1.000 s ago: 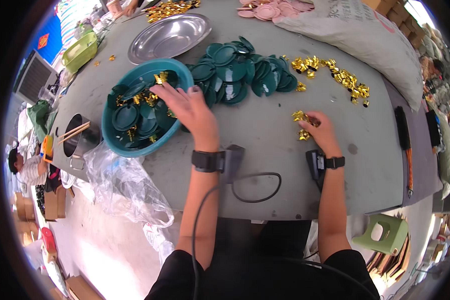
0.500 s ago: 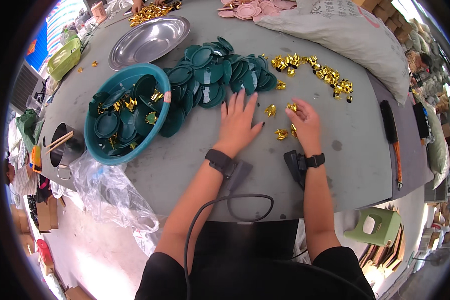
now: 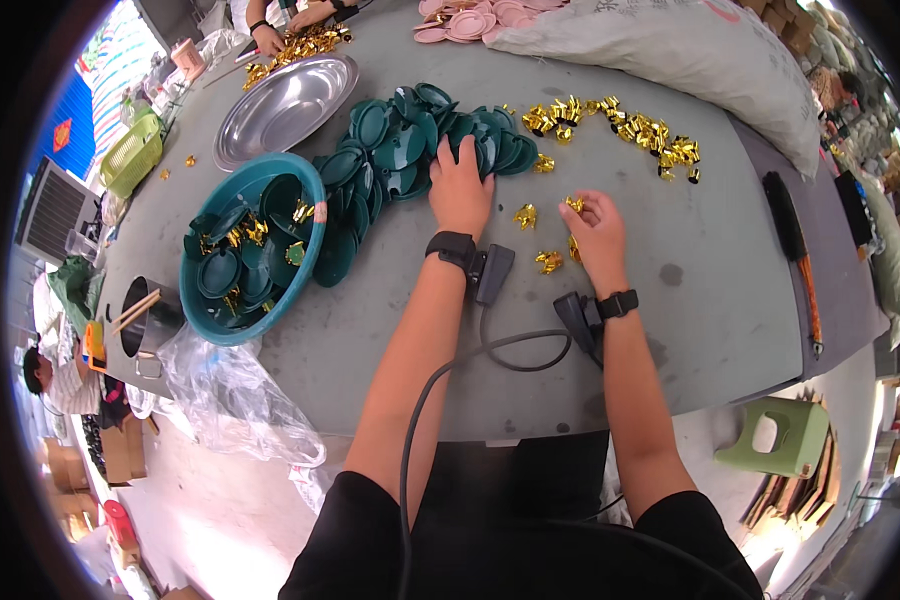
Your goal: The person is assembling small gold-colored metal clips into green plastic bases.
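Note:
My left hand (image 3: 460, 195) reaches onto the near edge of a heap of dark green plastic discs (image 3: 395, 145). Its fingers are stretched and spread, the tips among the discs; no disc is lifted. To the right, my right hand (image 3: 600, 238) has its fingers curled, pinching a small shiny gold piece (image 3: 574, 204) between thumb and fingertips. Beside it on the table lie loose gold pieces (image 3: 549, 262), one partly behind the thumb side. Farther back, several more gold pieces with dark ends form a scattered row (image 3: 650, 132).
A teal basin (image 3: 192, 300) with green discs and gold pieces stands left, near a steel bowl (image 3: 232, 140). A white sack (image 3: 670, 60) and pink discs (image 3: 470, 22) lie at the back. A brush (image 3: 800, 250) lies right. Another person's hands (image 3: 268, 38) work far left.
My left hand has moved forward onto the green discs. My right hand stays near the loose gold pieces, still pinching one. The other person's hands have come further into view.

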The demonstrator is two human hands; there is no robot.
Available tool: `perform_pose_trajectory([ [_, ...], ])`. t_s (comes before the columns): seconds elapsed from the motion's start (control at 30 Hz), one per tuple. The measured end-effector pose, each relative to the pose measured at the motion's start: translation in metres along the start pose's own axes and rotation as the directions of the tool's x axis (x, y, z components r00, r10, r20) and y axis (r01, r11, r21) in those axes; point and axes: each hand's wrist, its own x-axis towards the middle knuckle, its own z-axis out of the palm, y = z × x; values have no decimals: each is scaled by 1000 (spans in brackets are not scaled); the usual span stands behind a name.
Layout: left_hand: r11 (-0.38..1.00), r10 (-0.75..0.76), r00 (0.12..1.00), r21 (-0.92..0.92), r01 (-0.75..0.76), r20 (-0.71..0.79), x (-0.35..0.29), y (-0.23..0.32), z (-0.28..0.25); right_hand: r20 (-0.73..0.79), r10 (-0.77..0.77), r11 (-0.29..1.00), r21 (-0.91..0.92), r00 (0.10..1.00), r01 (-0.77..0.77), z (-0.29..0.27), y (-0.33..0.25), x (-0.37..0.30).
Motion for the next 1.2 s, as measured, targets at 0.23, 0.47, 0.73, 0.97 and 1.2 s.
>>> perform_pose_trajectory([
  [0.23,995,-17,997,95,10,73,12,-5,-5,-17,-1,999,44,1000,1,3,-2,1],
  [0.47,976,28,999,-216,-19,39,-26,-7,-65,-12,-8,999,46,1000,9,3,3,-2],
  [0.73,914,385,735,-117,-389,558,-59,2,-159,0,3,1000,6,1000,-3,2,3,2],
  [0.97,880,393,584,-105,-463,710,-71,25,-125,-12,-48,998,-35,999,48,3,5,2],
  [1.2,899,410,820,-326,-292,399,-96,12,-115,0,-62,998,-22,998,62,1,9,2],
])
